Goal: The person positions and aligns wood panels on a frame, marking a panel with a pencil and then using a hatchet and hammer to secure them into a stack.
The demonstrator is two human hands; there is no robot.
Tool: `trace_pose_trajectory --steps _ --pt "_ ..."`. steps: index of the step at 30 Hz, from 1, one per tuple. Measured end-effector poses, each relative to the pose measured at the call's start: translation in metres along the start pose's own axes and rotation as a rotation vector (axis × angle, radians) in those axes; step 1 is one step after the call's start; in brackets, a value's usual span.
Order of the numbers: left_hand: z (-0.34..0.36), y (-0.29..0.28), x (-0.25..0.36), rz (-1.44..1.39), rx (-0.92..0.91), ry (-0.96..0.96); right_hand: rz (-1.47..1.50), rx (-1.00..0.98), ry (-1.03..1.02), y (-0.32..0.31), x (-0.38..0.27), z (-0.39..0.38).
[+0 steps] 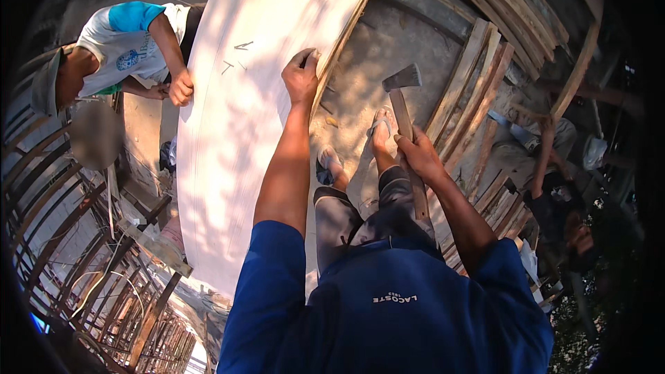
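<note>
A long, pale board (225, 138) stretches out before me, dappled with sun and shade. My left hand (301, 77) rests at its right edge, thumb and fingers pinched together. Whatever sits between those fingertips is too small to make out. My right hand (420, 155) is wrapped round the wooden handle of a hatchet (402, 79), whose metal head points up and away from me. Several loose nails (242, 46) lie on the board, left of my left hand. Across the board, a co-worker's hand (181, 88) touches its left edge.
The co-worker (125, 45) leans in from the far left. Wooden planks (463, 93) are stacked on the right, where another person (557, 201) holds a handsaw (514, 129). My sandalled feet stand on the dusty ground (395, 38). Curved slats (52, 235) fill the lower left.
</note>
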State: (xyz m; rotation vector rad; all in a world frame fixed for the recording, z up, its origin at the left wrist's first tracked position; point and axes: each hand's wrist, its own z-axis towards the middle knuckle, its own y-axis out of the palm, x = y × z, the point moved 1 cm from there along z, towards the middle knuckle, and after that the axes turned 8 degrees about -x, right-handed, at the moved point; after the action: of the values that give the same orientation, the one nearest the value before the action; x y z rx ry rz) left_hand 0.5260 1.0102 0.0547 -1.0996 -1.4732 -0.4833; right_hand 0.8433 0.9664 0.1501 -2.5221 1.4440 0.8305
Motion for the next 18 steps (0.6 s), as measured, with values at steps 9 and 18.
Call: trace_pose_trajectory --steps 9,18 --pt "-0.004 0.009 -0.005 0.223 0.104 0.318 -0.554 0.208 -0.544 0.038 -0.102 -0.025" --pt "-0.007 0.015 0.000 0.152 0.043 0.370 -1.082 0.229 -0.438 0.043 -0.095 0.062"
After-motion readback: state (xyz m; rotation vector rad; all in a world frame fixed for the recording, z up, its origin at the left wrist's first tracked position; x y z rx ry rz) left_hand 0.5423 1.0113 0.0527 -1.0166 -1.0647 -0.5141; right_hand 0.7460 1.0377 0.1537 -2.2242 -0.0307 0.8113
